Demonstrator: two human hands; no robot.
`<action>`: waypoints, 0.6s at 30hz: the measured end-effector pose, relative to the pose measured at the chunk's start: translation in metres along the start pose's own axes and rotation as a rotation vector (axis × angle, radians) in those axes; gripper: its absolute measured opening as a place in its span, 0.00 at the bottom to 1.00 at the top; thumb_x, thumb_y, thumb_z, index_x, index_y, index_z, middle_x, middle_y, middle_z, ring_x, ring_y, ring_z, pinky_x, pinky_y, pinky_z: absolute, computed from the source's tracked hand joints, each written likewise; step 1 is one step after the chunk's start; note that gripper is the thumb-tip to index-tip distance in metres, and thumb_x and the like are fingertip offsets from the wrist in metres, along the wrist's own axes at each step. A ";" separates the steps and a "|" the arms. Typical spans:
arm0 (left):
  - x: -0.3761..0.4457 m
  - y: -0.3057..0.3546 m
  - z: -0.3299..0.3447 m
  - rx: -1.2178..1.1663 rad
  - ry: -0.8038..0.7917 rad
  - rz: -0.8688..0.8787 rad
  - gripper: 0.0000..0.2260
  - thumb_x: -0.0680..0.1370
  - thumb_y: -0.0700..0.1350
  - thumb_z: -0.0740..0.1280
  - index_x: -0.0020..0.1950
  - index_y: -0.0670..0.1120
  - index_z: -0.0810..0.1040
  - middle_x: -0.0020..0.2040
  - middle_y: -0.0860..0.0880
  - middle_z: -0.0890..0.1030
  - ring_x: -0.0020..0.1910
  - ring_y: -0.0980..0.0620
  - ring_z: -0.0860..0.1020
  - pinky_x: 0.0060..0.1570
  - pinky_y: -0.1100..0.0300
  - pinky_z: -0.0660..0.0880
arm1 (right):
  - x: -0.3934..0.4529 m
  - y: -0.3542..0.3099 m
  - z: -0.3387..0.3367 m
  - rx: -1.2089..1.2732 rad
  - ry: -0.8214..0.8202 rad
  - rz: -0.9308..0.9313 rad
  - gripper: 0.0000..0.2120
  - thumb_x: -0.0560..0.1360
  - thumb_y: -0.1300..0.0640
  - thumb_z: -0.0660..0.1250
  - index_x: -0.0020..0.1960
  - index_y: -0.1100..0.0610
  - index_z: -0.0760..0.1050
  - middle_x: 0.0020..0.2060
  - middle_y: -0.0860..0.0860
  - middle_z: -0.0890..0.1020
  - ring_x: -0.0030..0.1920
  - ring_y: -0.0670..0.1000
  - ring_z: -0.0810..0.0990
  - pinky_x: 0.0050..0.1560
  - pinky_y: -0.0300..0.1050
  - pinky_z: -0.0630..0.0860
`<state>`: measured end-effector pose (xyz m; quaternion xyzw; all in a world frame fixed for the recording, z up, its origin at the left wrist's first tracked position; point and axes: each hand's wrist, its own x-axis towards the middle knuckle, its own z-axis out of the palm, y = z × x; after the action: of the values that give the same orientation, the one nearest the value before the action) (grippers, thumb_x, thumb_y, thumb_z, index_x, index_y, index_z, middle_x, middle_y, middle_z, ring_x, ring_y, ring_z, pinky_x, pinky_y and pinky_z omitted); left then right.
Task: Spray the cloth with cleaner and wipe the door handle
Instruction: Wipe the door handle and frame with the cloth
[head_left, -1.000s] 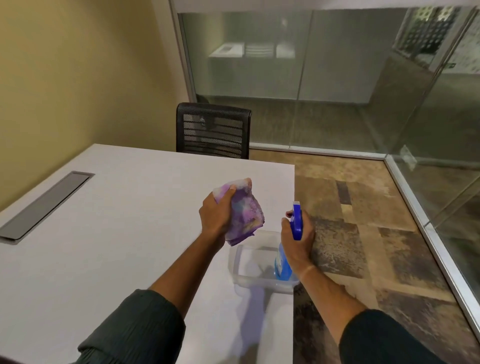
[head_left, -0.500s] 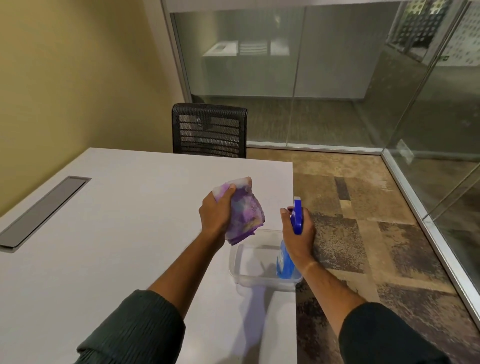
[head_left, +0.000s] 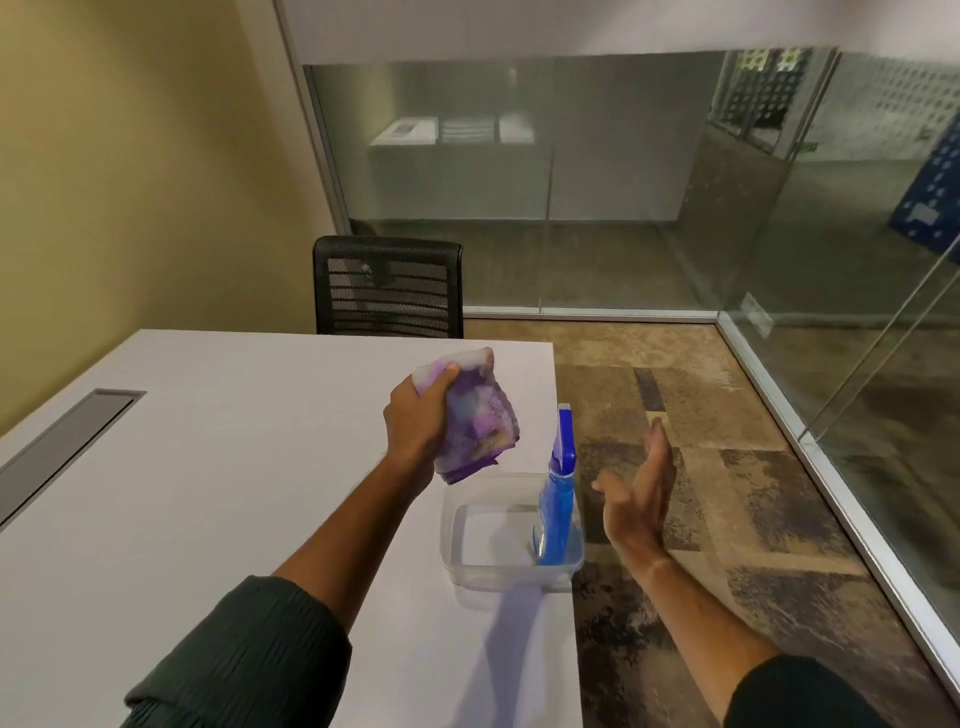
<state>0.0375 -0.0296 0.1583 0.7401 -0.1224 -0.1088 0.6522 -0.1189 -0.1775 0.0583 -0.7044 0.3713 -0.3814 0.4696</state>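
The left hand (head_left: 415, 431) is squeezed shut around the purple cloth (head_left: 475, 421), and it holds the cloth up in the air over the right side of the tabletop (head_left: 208, 467). The right hand (head_left: 639, 499) is wide open with nothing in it, and it floats just past the right edge of the tabletop. The blue spray bottle (head_left: 558, 499) stands in the clear plastic tub (head_left: 457, 525), in the tub's right corner. The tub sits right at the right edge of the tabletop. That is a risky spot. If the open hand bumps the bottle, the tall bottle could tip, and the tub could slide off the edge and fall on the floor. The cloth is only held at its top, so it could slip and drop into the tub. I cannot tell if the cloth is wet. No door handle shows here, so I think the wiping part is not done. The tabletop is white and smooth, with a long grey slot (head_left: 62, 447) near its left edge. A black mesh chair (head_left: 387, 291) stands at the far edge. The room has a yellow wall (head_left: 130, 156), big glass walls (head_left: 597, 182) and a brown patchy carpet (head_left: 727, 467).
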 end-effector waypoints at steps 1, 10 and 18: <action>-0.001 0.004 0.002 -0.007 -0.005 -0.006 0.09 0.81 0.56 0.64 0.56 0.54 0.78 0.57 0.47 0.81 0.55 0.46 0.79 0.60 0.46 0.78 | 0.004 -0.011 -0.005 -0.002 0.057 -0.006 0.42 0.66 0.51 0.65 0.78 0.53 0.55 0.74 0.54 0.65 0.71 0.51 0.64 0.71 0.59 0.65; -0.029 0.051 0.030 -0.113 -0.257 0.051 0.15 0.81 0.51 0.65 0.62 0.42 0.78 0.57 0.42 0.82 0.56 0.41 0.81 0.60 0.42 0.78 | 0.023 -0.128 -0.023 0.257 -0.122 -0.120 0.34 0.73 0.41 0.62 0.76 0.53 0.63 0.68 0.51 0.74 0.62 0.46 0.76 0.56 0.36 0.76; -0.055 0.069 0.068 -0.209 -0.507 0.087 0.13 0.80 0.46 0.66 0.58 0.37 0.79 0.53 0.35 0.82 0.52 0.38 0.80 0.56 0.45 0.78 | 0.016 -0.132 -0.059 0.834 -0.597 0.308 0.24 0.76 0.38 0.65 0.59 0.56 0.82 0.56 0.60 0.83 0.56 0.62 0.83 0.52 0.60 0.80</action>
<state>-0.0391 -0.0837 0.2179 0.6120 -0.3014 -0.2746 0.6777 -0.1428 -0.1764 0.2022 -0.4731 0.1376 -0.2063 0.8454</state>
